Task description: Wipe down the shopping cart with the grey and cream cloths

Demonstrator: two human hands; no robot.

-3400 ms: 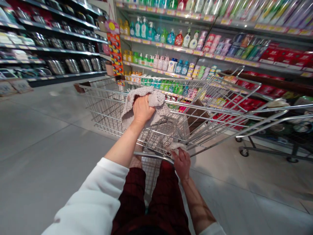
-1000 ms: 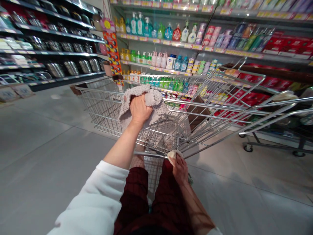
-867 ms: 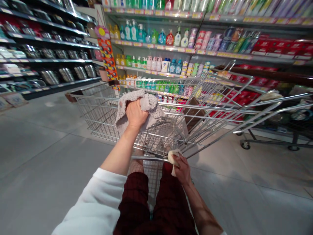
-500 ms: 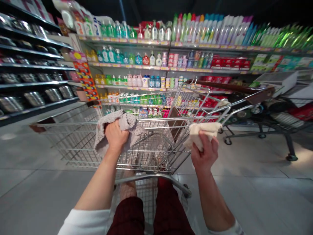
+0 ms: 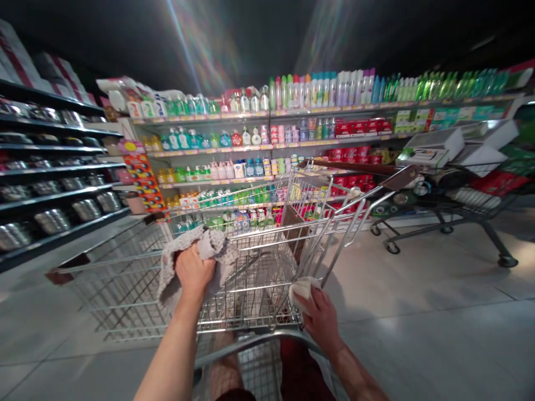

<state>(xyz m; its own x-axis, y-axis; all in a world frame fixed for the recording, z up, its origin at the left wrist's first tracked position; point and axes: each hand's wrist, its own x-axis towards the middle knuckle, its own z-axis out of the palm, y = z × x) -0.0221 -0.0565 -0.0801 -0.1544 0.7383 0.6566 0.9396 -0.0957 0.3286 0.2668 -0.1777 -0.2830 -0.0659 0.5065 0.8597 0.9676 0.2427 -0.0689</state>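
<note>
A wire shopping cart (image 5: 137, 295) stands in front of me. My left hand (image 5: 194, 271) is closed round a fluffy grey cloth (image 5: 169, 278), which drapes over the cart's near top rail. In my right hand (image 5: 321, 314) I grip a folded cream cloth (image 5: 304, 289), pressed against the lower wires at the cart's right end. The cart's brown handle (image 5: 359, 169) rises at the back right, and a brown flap (image 5: 295, 233) sits inside below it. The fingers' undersides are hidden by the cloths.
Shelves of bottles (image 5: 251, 146) line the back. Pots and bowls fill the dark shelves (image 5: 62, 164) on the left. To the right stands another cart (image 5: 455, 203) loaded with boxes (image 5: 443, 145). Grey floor tiles (image 5: 418, 334) lie around.
My right hand has moved down and left with the cream cloth, from the top rail to the lower wires. My left hand keeps its hold at the near rail. The view has tilted up.
</note>
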